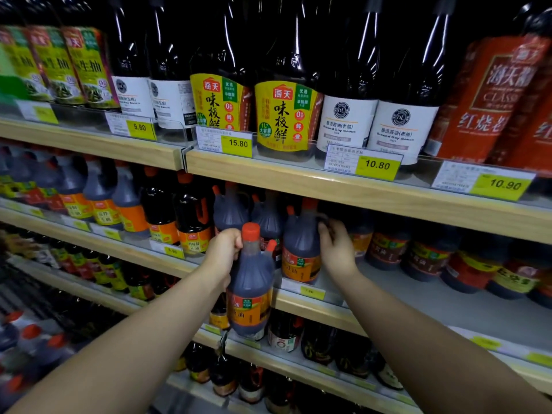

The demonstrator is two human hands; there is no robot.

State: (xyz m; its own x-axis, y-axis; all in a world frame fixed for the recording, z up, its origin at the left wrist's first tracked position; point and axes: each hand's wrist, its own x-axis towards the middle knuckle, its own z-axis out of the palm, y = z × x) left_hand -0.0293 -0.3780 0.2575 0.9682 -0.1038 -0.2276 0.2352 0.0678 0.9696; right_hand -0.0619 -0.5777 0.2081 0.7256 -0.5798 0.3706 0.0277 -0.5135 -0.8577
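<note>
Two dark sauce bottles occupy us. Our left hand (222,249) curls round the neck of the orange-capped bottle (251,282), which hangs upright in the air just in front of the middle shelf (388,297). We judge it is gripped high so that its weight dangles steadily below the fingers. Our right hand (336,249) reaches into the shelf, fingers hooked round the handle of the shelved bottle (300,249), which stands at the front edge above a yellow price tag (307,291) — perhaps to shift it aside for the carried one, perhaps to lift it out; we cannot tell which.
</note>
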